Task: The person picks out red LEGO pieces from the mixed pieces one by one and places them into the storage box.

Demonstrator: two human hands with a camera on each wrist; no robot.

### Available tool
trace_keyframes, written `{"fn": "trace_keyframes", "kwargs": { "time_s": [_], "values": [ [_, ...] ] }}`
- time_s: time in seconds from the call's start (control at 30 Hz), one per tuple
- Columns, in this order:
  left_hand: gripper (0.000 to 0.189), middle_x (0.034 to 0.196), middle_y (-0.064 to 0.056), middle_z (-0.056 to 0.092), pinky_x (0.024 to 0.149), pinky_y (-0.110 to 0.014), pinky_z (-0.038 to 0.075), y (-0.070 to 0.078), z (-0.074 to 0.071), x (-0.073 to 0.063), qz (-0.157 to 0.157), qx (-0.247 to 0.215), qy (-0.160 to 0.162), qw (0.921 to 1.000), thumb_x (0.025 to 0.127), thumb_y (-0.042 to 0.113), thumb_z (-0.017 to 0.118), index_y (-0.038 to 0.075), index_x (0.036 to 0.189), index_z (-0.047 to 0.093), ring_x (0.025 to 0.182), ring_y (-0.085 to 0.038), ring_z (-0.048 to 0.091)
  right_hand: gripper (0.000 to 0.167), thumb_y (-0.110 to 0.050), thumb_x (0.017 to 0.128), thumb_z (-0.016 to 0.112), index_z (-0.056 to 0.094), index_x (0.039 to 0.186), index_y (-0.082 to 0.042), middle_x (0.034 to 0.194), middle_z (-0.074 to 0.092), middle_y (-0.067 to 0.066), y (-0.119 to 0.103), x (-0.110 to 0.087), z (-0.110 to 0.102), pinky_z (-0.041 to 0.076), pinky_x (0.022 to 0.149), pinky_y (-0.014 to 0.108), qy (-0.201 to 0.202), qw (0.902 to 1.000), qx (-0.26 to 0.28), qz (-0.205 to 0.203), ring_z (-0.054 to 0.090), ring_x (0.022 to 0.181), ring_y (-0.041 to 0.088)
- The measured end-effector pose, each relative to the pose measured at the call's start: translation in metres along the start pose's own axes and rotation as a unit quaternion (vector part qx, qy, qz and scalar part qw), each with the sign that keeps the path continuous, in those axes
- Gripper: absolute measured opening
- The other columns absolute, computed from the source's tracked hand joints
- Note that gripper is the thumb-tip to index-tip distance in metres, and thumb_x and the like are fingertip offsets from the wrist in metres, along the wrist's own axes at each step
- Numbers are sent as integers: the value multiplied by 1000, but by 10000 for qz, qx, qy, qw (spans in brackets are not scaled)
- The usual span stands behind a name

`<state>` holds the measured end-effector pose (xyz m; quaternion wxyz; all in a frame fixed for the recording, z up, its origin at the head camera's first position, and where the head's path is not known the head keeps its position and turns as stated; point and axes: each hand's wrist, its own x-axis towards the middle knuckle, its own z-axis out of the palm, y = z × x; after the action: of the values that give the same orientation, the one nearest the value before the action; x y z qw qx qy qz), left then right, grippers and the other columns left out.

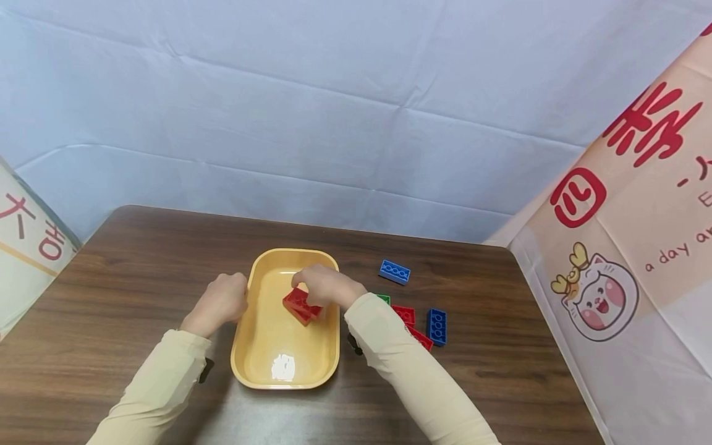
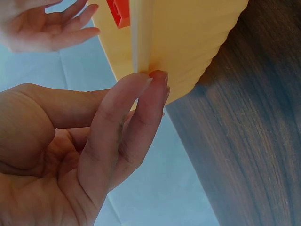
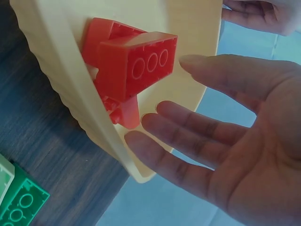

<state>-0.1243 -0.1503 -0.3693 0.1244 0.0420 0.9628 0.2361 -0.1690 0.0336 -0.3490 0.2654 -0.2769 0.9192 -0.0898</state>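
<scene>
A yellow tray (image 1: 258,349) lies on the table between both hands. Its left rim is pinched by the fingertips of my left hand (image 1: 221,301), as the left wrist view (image 2: 110,132) shows up close. Inside the tray, several red toy building bricks (image 3: 141,66) sit in a loose pile. My right hand (image 3: 235,127) is over the tray beside this pile, fingers spread and holding nothing. In the head view the same hand (image 1: 328,285) partly covers the red bricks (image 1: 296,304).
Right of the tray lie a blue brick (image 1: 395,272) at the back, another blue brick (image 1: 437,326), two red bricks (image 1: 421,338) and a green brick (image 3: 23,202), partly hidden by the right sleeve. The wooden table (image 1: 478,290) ends at a pale cloth backdrop (image 1: 311,142).
</scene>
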Motion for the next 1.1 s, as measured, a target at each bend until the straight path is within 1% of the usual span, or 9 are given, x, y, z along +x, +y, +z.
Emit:
{"fn": "trace_keyframes", "kwargs": {
  "time_s": [0.2,0.37,0.53,0.7,0.77,0.9,1.0,1.1],
  "values": [
    [22,52,-3,42,42,-23,34,0,0,0,5,-42,-21,10000,68,-12,42,8,57,42,45,-15,40,43,2,80,60,58,121,-12,113,57,6,2,-2,-2,44,59,19,-40,10000,-14,49,49,87,16],
    [24,51,-3,42,42,-23,35,1,1,-1,-22,-110,-28,9999,68,-12,41,9,56,41,44,-14,40,44,-1,80,62,56,122,-10,112,58,6,6,-4,-5,45,69,21,27,9998,-205,31,49,88,16],
    [26,50,-2,42,42,-23,35,1,0,-2,-38,-146,-38,9999,69,-12,41,10,55,39,44,-14,40,43,-3,79,64,56,121,-8,116,58,7,11,-9,-10,46,78,26,98,9994,-345,31,51,94,17],
    [27,49,-2,41,41,-22,34,2,0,-2,-85,-189,-80,9998,69,-12,41,11,55,38,42,-12,38,39,-4,77,67,59,116,-8,112,59,6,18,-13,-13,48,80,31,170,9995,-252,74,53,94,18],
    [27,49,-2,41,41,-22,34,2,0,-2,-89,-208,-94,9997,69,-13,41,11,55,38,42,-12,37,40,-4,77,67,59,115,-8,112,59,6,23,-15,-14,48,80,32,206,9995,-199,89,53,95,19],
    [28,48,-1,40,40,-21,32,2,0,-3,-55,-239,-81,9997,68,-13,41,11,54,37,41,-11,35,41,-5,79,65,57,119,-6,118,57,9,33,-20,-16,47,82,34,245,9995,-158,110,53,98,21],
    [29,48,-1,40,40,-20,32,1,1,-3,-10,-240,-50,9997,68,-13,41,11,54,37,40,-11,35,42,-7,80,66,55,121,-5,118,57,11,41,-25,-16,48,79,33,284,9995,-18,169,54,97,21],
    [28,47,-1,42,40,-20,32,1,1,-3,9,-243,-45,9997,68,-13,41,11,54,38,40,-11,37,43,-6,80,66,55,121,-5,119,57,10,50,-30,-16,48,78,33,333,9990,159,268,54,100,21]
  ]
}}
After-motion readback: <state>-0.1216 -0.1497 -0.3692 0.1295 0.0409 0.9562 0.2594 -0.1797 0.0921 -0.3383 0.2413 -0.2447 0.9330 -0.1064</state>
